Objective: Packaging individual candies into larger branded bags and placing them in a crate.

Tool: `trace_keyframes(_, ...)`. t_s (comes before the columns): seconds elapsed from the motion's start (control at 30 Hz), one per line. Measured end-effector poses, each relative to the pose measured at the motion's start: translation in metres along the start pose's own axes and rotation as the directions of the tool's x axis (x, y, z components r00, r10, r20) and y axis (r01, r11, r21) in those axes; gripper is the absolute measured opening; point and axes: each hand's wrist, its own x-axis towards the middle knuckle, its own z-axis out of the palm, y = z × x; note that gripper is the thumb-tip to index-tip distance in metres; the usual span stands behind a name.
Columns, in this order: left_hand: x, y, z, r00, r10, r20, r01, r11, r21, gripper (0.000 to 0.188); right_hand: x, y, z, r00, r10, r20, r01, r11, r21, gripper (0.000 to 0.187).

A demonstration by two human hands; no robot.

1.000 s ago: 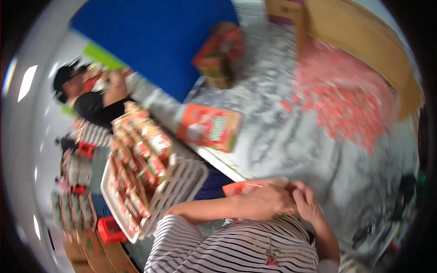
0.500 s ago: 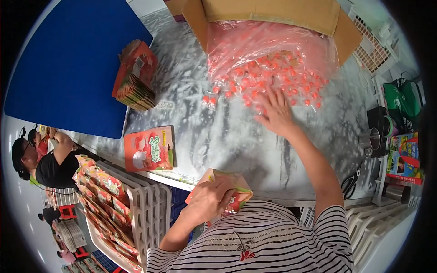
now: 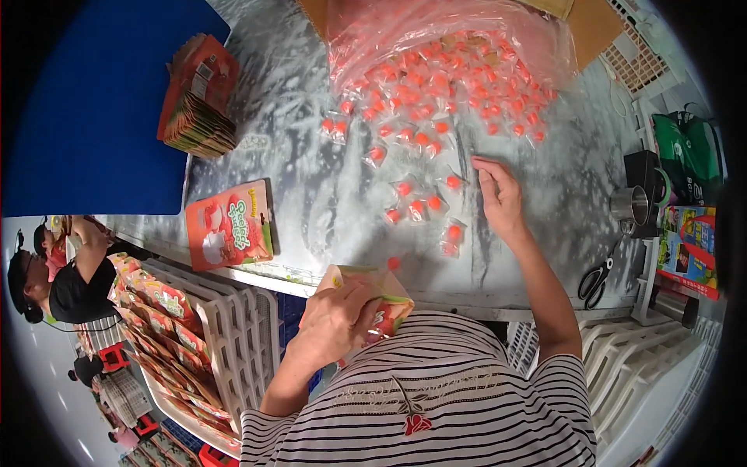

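The person's left hand [image 3: 336, 325] grips an open pouch [image 3: 372, 294], red and orange with a pale green edge, held at the near edge of the surface [image 3: 311, 187], just in front of the striped shirt. Its mouth is spread and tilted up toward the surface. One small red sweet [image 3: 394, 264] shows just above the mouth; whether it is falling in or lying on the surface cannot be told.

The right hand [image 3: 498, 201] lies flat on the surface with its fingers stretched out, holding nothing, its fingertips beside a loose scatter of wrapped sweets [image 3: 424, 204]. Each is a small clear wrapper with a red-orange centre. A few lie near the hand; many more spill from a big clear plastic bag [image 3: 447, 47] sitting in a cardboard box [image 3: 591, 23] at the far side.

Judging by this, the filling seems to be partway: the pouch is open and in hand, how full it is cannot be seen, and a large heap of sweets is left.

To the left lies one flat pouch [image 3: 229, 226], face up, and farther off a stack of pouches [image 3: 194, 97] by a blue board [image 3: 93, 109]. Lower left, a white crate [image 3: 233, 342] holds rows of pouches, and another person [image 3: 58, 272] works beyond it. Scissors [image 3: 595, 279] and a metal cup [image 3: 629, 205] sit at the right.
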Motion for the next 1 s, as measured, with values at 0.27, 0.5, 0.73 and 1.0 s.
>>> trace_keyframes(0.27,-0.013,-0.007,0.005,0.998,-0.057,-0.001,0.057,0.998,0.004,0.015,-0.002,-0.025,0.014,0.942,-0.161,0.293,0.195,0.977,-0.089,0.023)
trace_keyframes(0.5,-0.013,-0.008,0.01,0.997,-0.074,-0.002,0.074,0.997,-0.019,0.013,-0.014,-0.025,0.016,0.885,-0.14,0.443,0.235,0.958,-0.166,0.027)
trace_keyframes(0.73,-0.01,-0.01,0.01,0.998,-0.07,0.007,0.07,0.998,-0.007,0.016,-0.02,-0.023,-0.011,0.939,-0.088,0.332,0.157,0.97,-0.186,0.027)
trace_keyframes(1.0,-0.008,-0.009,0.009,0.998,-0.052,0.022,0.052,0.998,-0.018,0.015,-0.054,-0.054,-0.01,0.9,-0.179,0.398,0.269,0.945,-0.185,0.049)
